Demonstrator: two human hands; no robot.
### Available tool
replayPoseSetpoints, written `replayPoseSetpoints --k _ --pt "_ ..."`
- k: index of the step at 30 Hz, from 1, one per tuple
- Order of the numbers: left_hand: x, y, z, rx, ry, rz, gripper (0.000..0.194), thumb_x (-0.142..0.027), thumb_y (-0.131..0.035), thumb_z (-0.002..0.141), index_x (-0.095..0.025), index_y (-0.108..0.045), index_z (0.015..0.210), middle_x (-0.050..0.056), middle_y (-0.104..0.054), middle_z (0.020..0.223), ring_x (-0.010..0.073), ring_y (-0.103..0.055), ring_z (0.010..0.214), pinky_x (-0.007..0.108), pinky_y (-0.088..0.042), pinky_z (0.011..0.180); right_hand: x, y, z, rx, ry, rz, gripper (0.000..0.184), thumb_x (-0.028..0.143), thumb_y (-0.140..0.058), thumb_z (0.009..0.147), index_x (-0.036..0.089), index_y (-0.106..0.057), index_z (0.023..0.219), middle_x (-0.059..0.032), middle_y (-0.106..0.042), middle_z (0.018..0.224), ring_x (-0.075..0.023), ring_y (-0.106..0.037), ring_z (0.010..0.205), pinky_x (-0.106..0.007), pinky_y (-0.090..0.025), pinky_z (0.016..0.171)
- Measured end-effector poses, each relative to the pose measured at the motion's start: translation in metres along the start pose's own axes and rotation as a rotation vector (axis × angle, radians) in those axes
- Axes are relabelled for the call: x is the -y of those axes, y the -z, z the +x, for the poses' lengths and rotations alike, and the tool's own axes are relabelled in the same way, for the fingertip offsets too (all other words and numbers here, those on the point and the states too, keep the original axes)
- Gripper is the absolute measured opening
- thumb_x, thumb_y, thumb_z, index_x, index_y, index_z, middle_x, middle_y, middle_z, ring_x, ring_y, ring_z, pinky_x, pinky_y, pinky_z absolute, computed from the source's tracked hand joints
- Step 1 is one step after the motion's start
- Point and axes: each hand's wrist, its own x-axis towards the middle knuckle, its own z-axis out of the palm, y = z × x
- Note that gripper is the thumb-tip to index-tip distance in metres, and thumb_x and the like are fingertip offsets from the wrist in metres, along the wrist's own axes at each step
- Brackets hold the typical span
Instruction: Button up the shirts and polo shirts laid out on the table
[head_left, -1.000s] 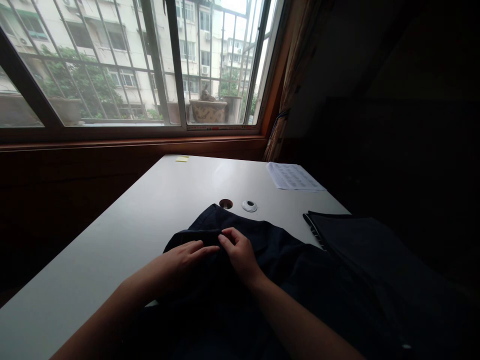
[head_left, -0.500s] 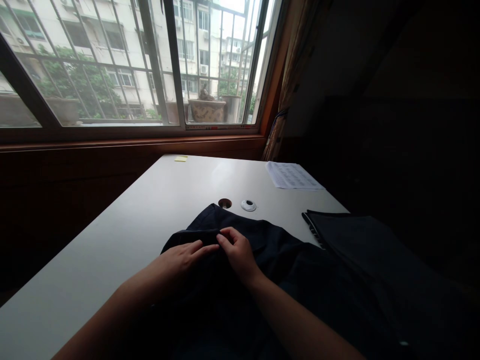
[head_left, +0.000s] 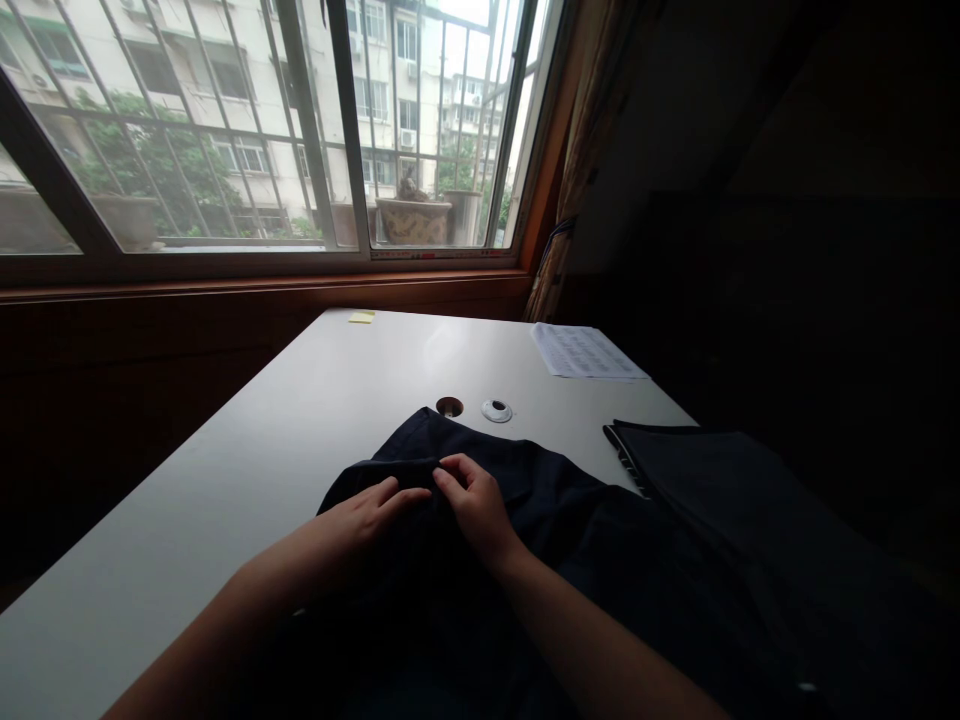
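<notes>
A dark navy garment (head_left: 555, 475) lies rumpled over the near part of the white table (head_left: 300, 400), with one corner pointing away from me. My right hand (head_left: 474, 500) pinches a fold of it between thumb and fingertips. Just to the left, my left hand (head_left: 367, 515) grips the same cloth, its thumb and forefinger pointing towards the right hand's fingertips. Its other fingers are hidden in the fabric. Deep shadow hides the garment's lower part, and I cannot make out its exact kind.
Beyond the cloth are a round hole (head_left: 450, 407) in the tabletop and a white ring-shaped cover (head_left: 497, 411). Printed sheets (head_left: 589, 351) lie at the far right, a yellow sticky note (head_left: 361, 317) at the far left. Another dark folded cloth (head_left: 690, 460) is on the right.
My left hand has shifted very slightly left, and its forefinger has drawn back a little from the right hand. The right hand keeps its pinch in place.
</notes>
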Motion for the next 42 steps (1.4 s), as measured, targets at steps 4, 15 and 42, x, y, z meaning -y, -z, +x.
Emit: replayPoseSetpoints --k 4,15,42 --pt "0.003 0.001 -0.001 0.011 -0.009 -0.045 0.080 0.004 -0.047 0.081 -0.038 -0.036 0.148 0.006 -0.054 0.126 0.0210 -0.059 0.108 0.031 -0.053 0.091 0.001 -0.001 -0.001 -0.006 -0.008 0.003 0.020 0.036 -0.061 0.087 0.019 -0.069 0.091 -0.0023 -0.070 0.082 -0.0195 -0.063 0.075 -0.029 -0.047 0.070" --pt "0.000 0.005 -0.002 0.035 0.013 -0.075 0.073 0.002 -0.049 0.082 -0.036 -0.043 0.144 0.006 -0.057 0.125 0.0212 -0.061 0.108 0.032 -0.053 0.091 -0.001 -0.001 0.001 -0.007 0.006 -0.011 0.018 0.035 -0.061 0.087 0.019 -0.069 0.090 -0.0020 -0.070 0.081 -0.0191 -0.063 0.075 -0.029 -0.047 0.070" --pt "0.000 -0.018 0.006 -0.027 0.032 0.193 0.085 0.001 -0.050 0.077 -0.032 -0.029 0.152 0.009 -0.060 0.120 0.0251 -0.064 0.098 0.038 -0.054 0.088 0.001 -0.001 0.000 -0.015 0.014 -0.003 0.017 0.034 -0.061 0.086 0.019 -0.069 0.089 -0.0022 -0.071 0.083 -0.0190 -0.063 0.076 -0.029 -0.048 0.071"
